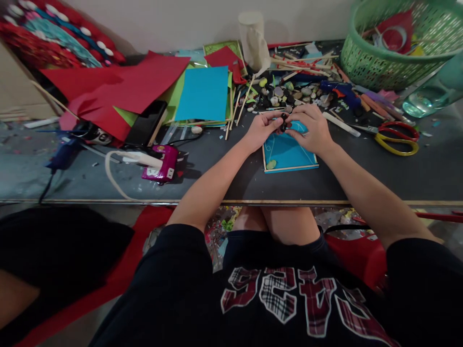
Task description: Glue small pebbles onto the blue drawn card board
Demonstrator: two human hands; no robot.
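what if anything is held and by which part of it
A small dark object, by its opposite sides, in the fingertips of the left hand and right hand.

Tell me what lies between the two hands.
Something small and dark sits between the left hand and right hand, above the blue sheet; the head view shows it.

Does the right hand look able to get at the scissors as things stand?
Probably yes: the scissors lie uncovered to the right of the right hand, though it would first need to release a small dark piece.
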